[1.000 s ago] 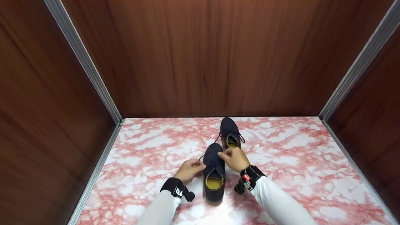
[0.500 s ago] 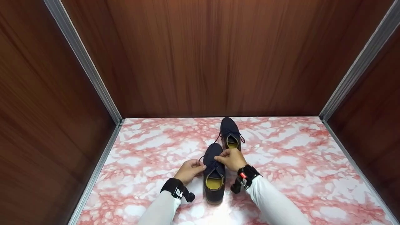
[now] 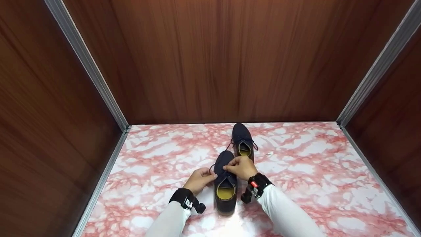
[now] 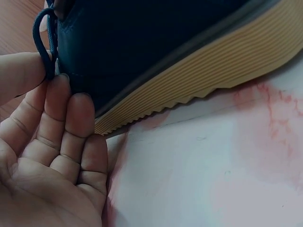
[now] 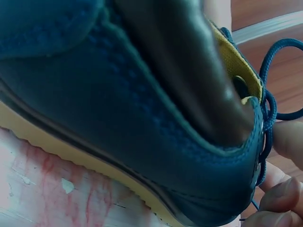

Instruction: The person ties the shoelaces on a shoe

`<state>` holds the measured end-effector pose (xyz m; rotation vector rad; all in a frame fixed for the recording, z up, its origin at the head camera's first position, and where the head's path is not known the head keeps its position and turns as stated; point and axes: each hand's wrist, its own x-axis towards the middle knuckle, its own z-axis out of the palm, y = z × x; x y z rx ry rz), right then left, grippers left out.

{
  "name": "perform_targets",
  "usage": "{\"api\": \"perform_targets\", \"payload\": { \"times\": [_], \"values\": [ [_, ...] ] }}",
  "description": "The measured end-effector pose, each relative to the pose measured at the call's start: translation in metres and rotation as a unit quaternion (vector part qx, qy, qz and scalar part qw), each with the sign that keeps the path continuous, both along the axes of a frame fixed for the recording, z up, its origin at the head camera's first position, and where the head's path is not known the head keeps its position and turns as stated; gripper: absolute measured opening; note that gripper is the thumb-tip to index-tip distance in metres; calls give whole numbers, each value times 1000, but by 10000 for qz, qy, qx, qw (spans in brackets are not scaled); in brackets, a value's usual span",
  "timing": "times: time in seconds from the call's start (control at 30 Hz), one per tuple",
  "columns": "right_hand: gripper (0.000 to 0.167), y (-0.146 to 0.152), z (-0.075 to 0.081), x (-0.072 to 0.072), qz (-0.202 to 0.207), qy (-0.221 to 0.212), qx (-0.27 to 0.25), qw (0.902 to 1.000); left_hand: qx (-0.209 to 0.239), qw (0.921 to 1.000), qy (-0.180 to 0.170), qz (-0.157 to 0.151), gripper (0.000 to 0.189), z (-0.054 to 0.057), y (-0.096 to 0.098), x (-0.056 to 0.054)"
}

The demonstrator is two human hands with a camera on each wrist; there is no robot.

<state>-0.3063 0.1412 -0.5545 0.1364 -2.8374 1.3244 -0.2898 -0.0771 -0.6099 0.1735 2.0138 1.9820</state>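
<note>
A dark navy lace-up shoe with a yellow lining and ribbed tan sole stands between my hands, toe pointing away. On its left side my left hand pinches a loop of the blue shoelace between thumb and index finger; its other fingertips lie against the shoe's side. My right hand reaches over from the right, thumb and index finger together at the laces. In the right wrist view, its fingers hold at the lace knot, partly cut off by the frame edge. Another lace loop arches above them.
The matching navy shoe stands just beyond, slightly right, with its heel partly behind my right hand. Both are on a red-and-white marbled surface. Brown wood-grain panels with grey metal corner strips enclose the back and sides.
My right hand has moved a little left and toward me, from the shoe's toe to its laces. The left hand and both shoes stay in place.
</note>
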Motion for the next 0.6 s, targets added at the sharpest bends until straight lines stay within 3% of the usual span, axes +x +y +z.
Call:
{"api": "perform_targets", "payload": {
  "times": [0.23,0.43,0.6],
  "values": [
    [26,-2,5,0,446,202,768,9958,-4,10000,50,3,15,0,-1,0],
    [28,-3,14,0,1031,454,1584,9809,-92,9999,39,-8,13,1,-1,0],
    [27,-5,16,-2,1261,382,1553,9790,-132,9999,61,24,6,0,-1,0]
  ]
}}
